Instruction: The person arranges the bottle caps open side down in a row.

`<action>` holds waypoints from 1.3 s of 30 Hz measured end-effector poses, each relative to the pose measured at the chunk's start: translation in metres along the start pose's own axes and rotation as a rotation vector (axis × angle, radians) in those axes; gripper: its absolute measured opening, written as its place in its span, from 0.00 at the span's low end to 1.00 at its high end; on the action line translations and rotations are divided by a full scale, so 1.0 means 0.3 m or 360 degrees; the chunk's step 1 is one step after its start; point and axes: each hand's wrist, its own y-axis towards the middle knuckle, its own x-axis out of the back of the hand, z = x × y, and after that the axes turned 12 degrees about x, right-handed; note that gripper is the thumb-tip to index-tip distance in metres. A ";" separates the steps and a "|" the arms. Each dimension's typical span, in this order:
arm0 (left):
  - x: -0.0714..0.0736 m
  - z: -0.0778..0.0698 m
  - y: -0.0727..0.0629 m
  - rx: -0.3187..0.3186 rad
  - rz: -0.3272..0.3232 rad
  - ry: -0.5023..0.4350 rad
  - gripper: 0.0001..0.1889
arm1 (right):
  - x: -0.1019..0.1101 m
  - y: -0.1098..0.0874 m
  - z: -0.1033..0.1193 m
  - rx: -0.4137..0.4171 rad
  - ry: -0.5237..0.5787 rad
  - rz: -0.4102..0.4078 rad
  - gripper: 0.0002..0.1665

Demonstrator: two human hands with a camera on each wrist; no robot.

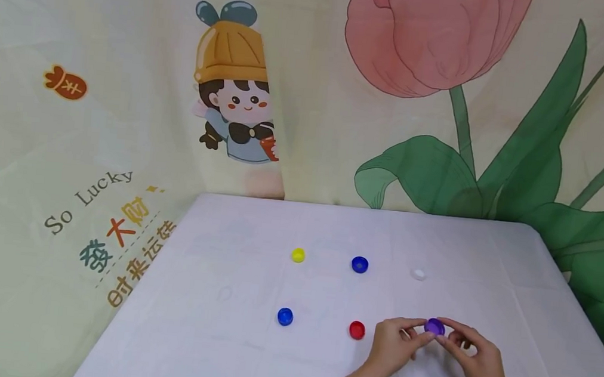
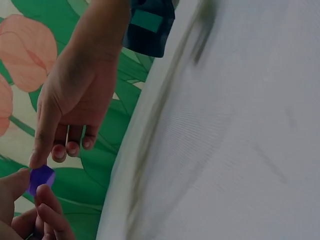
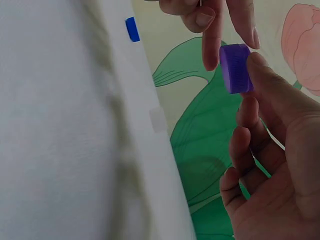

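Note:
A purple bottle cap [image 1: 435, 326] is held up over the right front part of the table, between both hands. My left hand [image 1: 392, 344] has its thumb and index finger at the cap's left side, pinching it. From the right, my right hand [image 1: 483, 361] pinches the same cap with thumb and index finger. In the right wrist view the ridged side of the purple cap [image 3: 235, 68] shows, with the right thumb against it. The other right fingers are loosely bent. Just left of the left hand lies a red bottle cap [image 1: 357, 330].
On the white-covered table [image 1: 212, 348] lie a blue cap [image 1: 285, 316] to the front left, and in a back row a yellow cap [image 1: 298, 254], a darker blue cap [image 1: 360, 265] and a white cap [image 1: 419, 274]. Behind hangs a printed curtain [image 1: 318, 124].

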 end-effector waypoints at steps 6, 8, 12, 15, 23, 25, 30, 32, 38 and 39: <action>0.010 -0.039 -0.016 0.0423 0.0057 -0.0356 0.11 | -0.025 -0.020 -0.079 0.0102 0.0019 -0.0047 0.19; 0.011 -0.043 -0.020 0.0466 0.0057 -0.0403 0.10 | -0.017 -0.018 -0.064 0.0119 0.0078 -0.0031 0.19; 0.011 -0.046 -0.022 0.0532 0.0055 -0.0455 0.08 | -0.025 -0.028 -0.082 0.0095 0.0058 -0.0010 0.19; 0.011 -0.045 -0.020 0.0576 0.0070 -0.0471 0.07 | -0.040 -0.038 -0.111 0.0085 -0.0006 -0.0020 0.20; 0.013 -0.040 -0.005 0.0611 0.0124 -0.0507 0.07 | 0.028 0.009 0.063 0.0053 0.0067 -0.0006 0.17; 0.016 -0.041 -0.005 0.0629 0.0135 -0.0503 0.07 | 0.039 0.014 0.089 0.0043 0.0073 0.0009 0.17; 0.024 -0.047 -0.003 0.0640 0.0159 -0.0494 0.08 | 0.035 0.013 0.091 0.0057 0.0103 -0.0040 0.18; 0.028 -0.052 -0.001 0.0626 0.0168 -0.0483 0.08 | 0.030 0.014 0.088 0.0054 0.0106 -0.0053 0.18; 0.043 -0.056 0.008 0.0538 0.0188 -0.0379 0.07 | 0.021 0.021 0.088 -0.0044 0.0035 0.0016 0.18; 0.046 -0.055 0.009 0.0517 0.0190 -0.0351 0.06 | 0.019 0.020 0.085 -0.0042 0.0038 0.0015 0.19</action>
